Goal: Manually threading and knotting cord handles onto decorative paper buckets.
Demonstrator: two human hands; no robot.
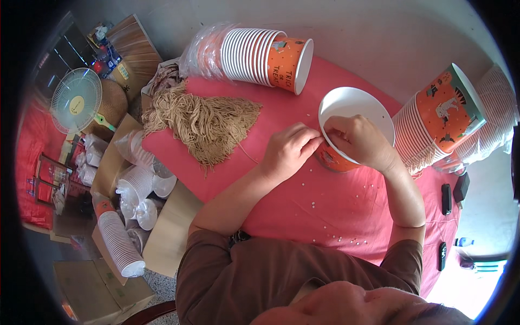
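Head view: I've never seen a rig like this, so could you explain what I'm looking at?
There's no machine, just a person's bare hands. A wide fisheye camera worn on the head looks down, so straight edges bend. The red-covered table holds tan strings, scattered white bits and stacked paper buckets. The left hand is at one bucket's rim; the right hand reaches over it, fingers inside. What the fingertips pinch is hidden.

Counted on the pink cloth-covered tabletop (pixel 292 214): one round orange-and-white paper bucket (pixel 360 104), two stacks of nested white paper buckets (pixel 250 57) with orange-printed ends, one heap of tan string (pixel 208 124).
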